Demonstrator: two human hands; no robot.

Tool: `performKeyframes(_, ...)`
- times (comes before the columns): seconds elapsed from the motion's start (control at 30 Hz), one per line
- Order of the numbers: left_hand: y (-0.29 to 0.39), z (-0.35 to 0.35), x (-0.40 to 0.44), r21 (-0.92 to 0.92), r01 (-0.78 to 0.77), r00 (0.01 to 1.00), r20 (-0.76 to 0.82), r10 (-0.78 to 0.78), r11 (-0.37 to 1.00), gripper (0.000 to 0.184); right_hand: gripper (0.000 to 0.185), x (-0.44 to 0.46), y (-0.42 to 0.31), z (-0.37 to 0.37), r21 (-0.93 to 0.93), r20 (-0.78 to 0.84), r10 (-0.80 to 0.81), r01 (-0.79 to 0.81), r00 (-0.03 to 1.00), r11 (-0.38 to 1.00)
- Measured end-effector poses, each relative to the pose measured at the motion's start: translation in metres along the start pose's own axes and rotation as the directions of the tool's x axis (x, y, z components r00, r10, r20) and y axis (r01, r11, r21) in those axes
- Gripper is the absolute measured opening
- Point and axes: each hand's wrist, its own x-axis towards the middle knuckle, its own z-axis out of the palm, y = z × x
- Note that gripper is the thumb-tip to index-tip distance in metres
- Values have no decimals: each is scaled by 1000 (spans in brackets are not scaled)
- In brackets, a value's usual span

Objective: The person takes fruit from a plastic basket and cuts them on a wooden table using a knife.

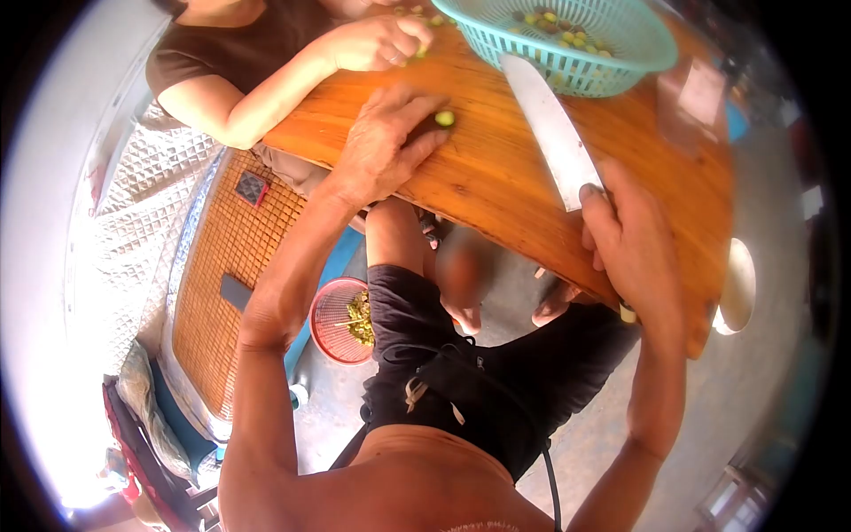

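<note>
My left hand (390, 137) is over the wooden table, thumb and forefinger apart. A small green fruit (445, 118) sits on the wood between those two fingertips; whether they touch it I cannot tell. My right hand (628, 230) is wrapped round the handle of a cleaver (551, 133), whose handle end (628, 312) shows below the palm. Its broad blade points away from me, up toward a turquoise plastic basket (567, 66). Inside the basket are several small green and yellowish fruits (567, 31).
Across the wooden table (496, 191), at the left, another person's hand (381, 43) is beside more small fruits. A red basket (341, 321) with chopped green pieces stands on the floor by my leg. A woven mat (217, 293) lies at the left, and a white round container (736, 288) stands right.
</note>
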Motion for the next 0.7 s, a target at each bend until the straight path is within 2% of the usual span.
performKeyframes(0.17, 0, -1, 0, -30, 87, 996, 15, -87, 996, 22, 21, 2, -1, 3, -58, -36, -71, 69, 997, 996)
performKeyframes(0.3, 6, 3, 6, -73, 75, 997, -7, -76, 995, 18, 20, 2, -3, 1, -82, -2, -36, 36, 999, 996)
performKeyframes(0.4, 11, 5, 9, -69, 70, 997, -5, -71, 995, 18, 20, 4, -3, 2, -105, -10, -79, 77, 997, 991)
performKeyframes(0.5, 16, 8, 11, -120, 141, 990, 28, -138, 983, 22, 20, 5, -6, 2, -163, 7, -96, 96, 995, 982)
performKeyframes(0.57, 18, 11, 11, -196, 175, 984, 13, -176, 965, 18, 20, 6, -7, 2, -160, 26, -90, 93, 996, 983)
performKeyframes(0.7, 26, 12, 12, -228, 230, 973, 41, -227, 946, 17, 18, 10, -6, 4, -211, 50, -134, 142, 990, 967)
